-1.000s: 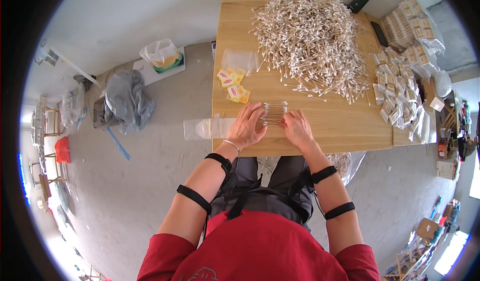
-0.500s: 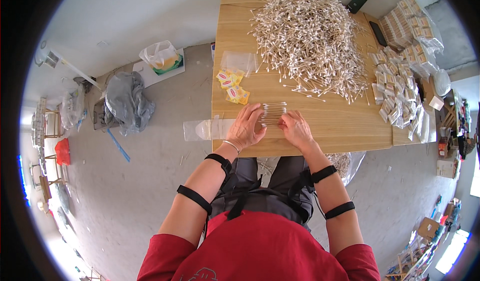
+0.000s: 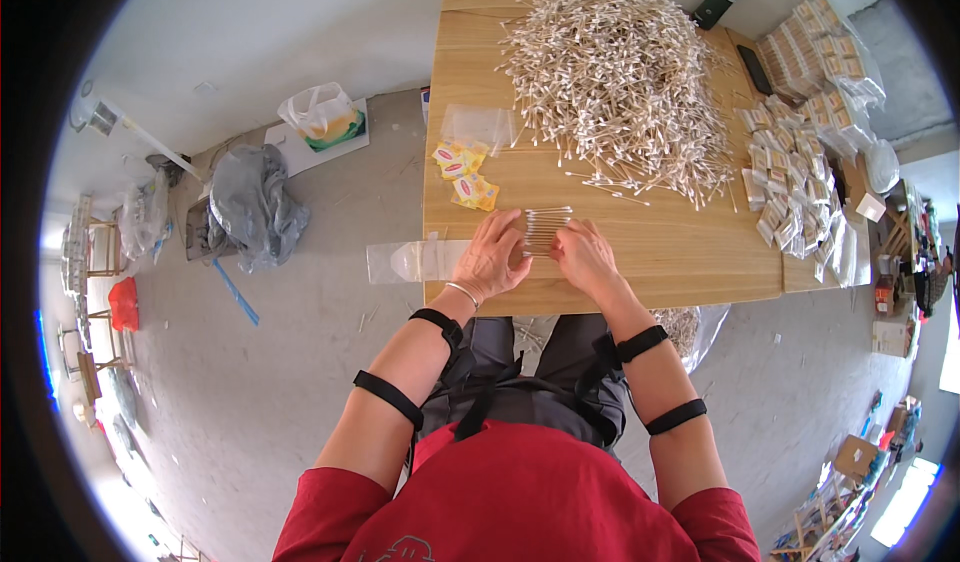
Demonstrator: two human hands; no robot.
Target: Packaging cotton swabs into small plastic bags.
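Between my two hands, a row of cotton swabs [image 3: 547, 224] lies side by side near the table's front edge. The fingers and thumb of my left hand [image 3: 490, 255] curve round the left ends of the row. My right hand [image 3: 587, 259] has its fingers pressed together at the right ends, covering some tips. A clear plastic sleeve [image 3: 408, 261] sticks out from beside my left wrist, over the table's left edge. Small yellow printed packets [image 3: 474, 191] rest just beyond my left hand. Farther back is a large heap of loose cotton swabs [image 3: 620, 82].
Flat clear bags [image 3: 478, 126] lie at the left of the wooden table [image 3: 680, 247]. Many filled small packs [image 3: 795, 177] are piled on the right. A dark bottle [image 3: 718, 2] and a black phone-like slab [image 3: 755, 69] sit at the far right.
My right hand has shifted slightly left and away from me along the swabs' right ends. My left hand stays nearly in place.
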